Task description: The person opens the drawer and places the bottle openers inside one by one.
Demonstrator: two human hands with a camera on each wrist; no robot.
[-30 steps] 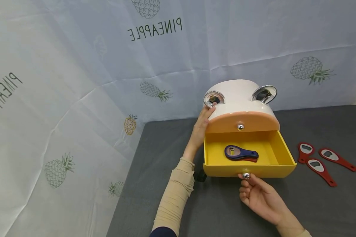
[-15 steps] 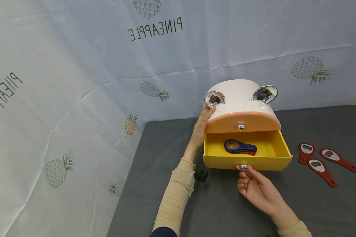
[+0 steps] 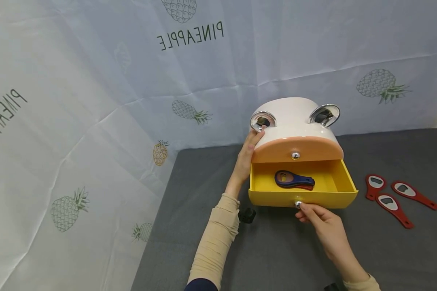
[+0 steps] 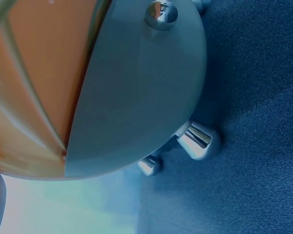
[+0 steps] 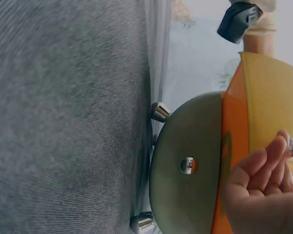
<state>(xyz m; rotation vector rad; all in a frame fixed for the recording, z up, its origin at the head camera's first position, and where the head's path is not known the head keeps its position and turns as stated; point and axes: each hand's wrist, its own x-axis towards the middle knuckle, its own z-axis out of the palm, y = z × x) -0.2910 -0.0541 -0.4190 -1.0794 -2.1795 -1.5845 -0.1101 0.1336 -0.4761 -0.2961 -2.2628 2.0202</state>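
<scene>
A small frog-like drawer chest (image 3: 290,117) with a white rounded top and chrome eye rings stands on the grey cloth. My left hand (image 3: 245,157) rests against its left side, fingers near the left eye ring. The yellow drawer (image 3: 273,198) is pulled out, and my right hand (image 3: 325,226) pinches its chrome knob (image 3: 298,204). Inside that drawer lies a blue bottle opener (image 3: 294,179) over a red one (image 3: 307,187). Above is the closed orange drawer (image 3: 276,150). A green bottom drawer (image 5: 180,141) on chrome feet shows in the right wrist view.
To the right of the chest lie three red bottle openers (image 3: 393,206) with silver inserts, two of them touching. A pineapple-print curtain (image 3: 218,72) hangs behind the cloth-covered table (image 3: 189,210). A black wrist camera (image 3: 247,216) sits by the left forearm.
The yellow drawer has slid partway inward, carrying the bottle openers with it. My right hand has followed the knob and turned over, its fingers shifting there. My left hand has stayed put.
</scene>
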